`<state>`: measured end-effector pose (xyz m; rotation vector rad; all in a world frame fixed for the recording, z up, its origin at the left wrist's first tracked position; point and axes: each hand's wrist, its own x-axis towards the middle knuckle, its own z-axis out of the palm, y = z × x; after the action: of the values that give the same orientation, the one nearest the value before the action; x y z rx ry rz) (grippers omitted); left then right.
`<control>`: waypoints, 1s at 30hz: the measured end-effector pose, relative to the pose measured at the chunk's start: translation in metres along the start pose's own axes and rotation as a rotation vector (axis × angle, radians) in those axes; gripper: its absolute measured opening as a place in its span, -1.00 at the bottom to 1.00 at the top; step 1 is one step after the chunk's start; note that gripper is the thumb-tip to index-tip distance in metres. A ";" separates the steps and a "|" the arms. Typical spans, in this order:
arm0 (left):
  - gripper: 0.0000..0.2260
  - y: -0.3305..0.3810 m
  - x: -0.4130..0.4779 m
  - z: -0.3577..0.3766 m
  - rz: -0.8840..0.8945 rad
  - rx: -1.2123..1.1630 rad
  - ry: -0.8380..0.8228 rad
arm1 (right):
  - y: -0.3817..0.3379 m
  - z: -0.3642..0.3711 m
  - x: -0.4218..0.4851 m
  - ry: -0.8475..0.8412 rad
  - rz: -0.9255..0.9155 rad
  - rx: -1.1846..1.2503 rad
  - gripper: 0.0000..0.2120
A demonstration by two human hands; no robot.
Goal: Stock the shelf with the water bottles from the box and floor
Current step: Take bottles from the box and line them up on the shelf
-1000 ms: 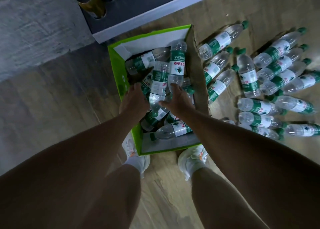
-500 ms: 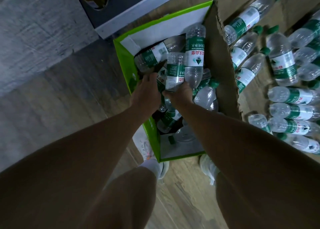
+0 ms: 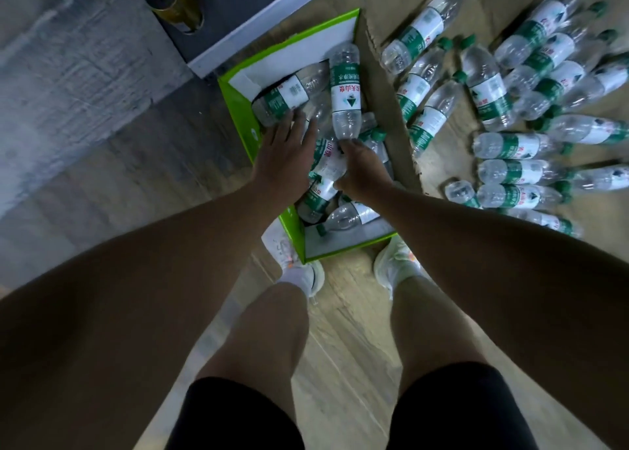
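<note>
A person is bending over a stock of bottled water, seen from the head camera. At upper left the dark base of the shelf, edged in white, is carrying two amber bottles. Below it a green box is standing open on the wooden floor, piled with bottles lying at every angle.

The left hand is reaching into the box with its fingers stretched out, the tips resting on a slanting bottle. That bottle's long axis is running from lower left to upper right, and which end is its cap cannot be told.

Just right of it the held bottle is standing out of the pile. Its long axis is running up the frame, with the base pointing towards the shelf and the neck end hidden. Its white and green label is showing the red characters 农夫山泉 turned sideways above a dark triangle mark. The smaller print on the green band is too blurred to read.

The right hand is curling tightly around the neck end of that bottle.

A brown cardboard flap is lying open along the box's right side. Beyond it the floor bottles are lying on their sides, bearing the same green and white labels. The upper ones are pointing their green caps to the upper right. The lower ones are lying across the frame with caps to the right.

White shoes are standing against the box's near end.
</note>
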<state>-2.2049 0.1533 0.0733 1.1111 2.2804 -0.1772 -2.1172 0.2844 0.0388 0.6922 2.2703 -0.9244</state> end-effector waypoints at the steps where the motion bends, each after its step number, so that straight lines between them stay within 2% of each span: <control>1: -0.20 0.004 -0.003 -0.007 0.001 0.029 -0.023 | -0.002 -0.007 -0.007 0.001 -0.060 -0.040 -0.34; 4: -0.36 0.018 -0.010 -0.023 -0.037 0.080 -0.074 | -0.001 -0.020 -0.022 0.028 -0.250 -0.135 -0.36; 6: -0.44 0.027 -0.014 -0.028 -0.095 0.014 -0.135 | 0.002 -0.028 -0.030 0.083 -0.354 -0.167 -0.38; 8: -0.42 0.035 -0.019 -0.030 -0.153 -0.096 -0.165 | 0.003 -0.037 -0.040 0.142 -0.400 -0.174 -0.38; 11: -0.40 0.044 -0.025 -0.027 -0.240 -0.200 -0.123 | 0.007 -0.045 -0.056 0.185 -0.229 -0.095 -0.35; 15: -0.33 0.055 -0.034 -0.021 -0.364 -0.257 -0.039 | 0.000 -0.049 -0.069 0.324 0.267 0.368 -0.36; 17: -0.33 0.060 -0.039 -0.022 -0.382 -0.212 -0.003 | -0.009 -0.059 -0.072 0.225 0.496 0.653 -0.36; 19: -0.36 0.068 -0.045 -0.023 -0.367 -0.117 0.042 | -0.016 -0.069 -0.071 0.081 0.648 1.035 -0.31; 22: -0.45 0.086 -0.056 -0.025 -0.337 0.044 0.126 | -0.017 -0.077 -0.065 -0.049 0.725 1.336 -0.27; 24: -0.44 0.100 -0.060 -0.022 -0.322 0.007 0.167 | -0.015 -0.078 -0.063 -0.032 0.758 1.298 -0.32; 26: -0.39 0.112 -0.061 -0.019 -0.341 -0.133 0.149 | -0.012 -0.081 -0.064 0.015 0.763 1.188 -0.35; 30: -0.31 0.126 -0.059 -0.023 -0.302 -0.499 0.092 | -0.004 -0.097 -0.068 0.052 0.632 0.994 -0.31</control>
<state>-2.0922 0.2022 0.1417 0.5272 2.3772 0.3184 -2.1033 0.3375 0.1436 1.7177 1.3263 -1.6568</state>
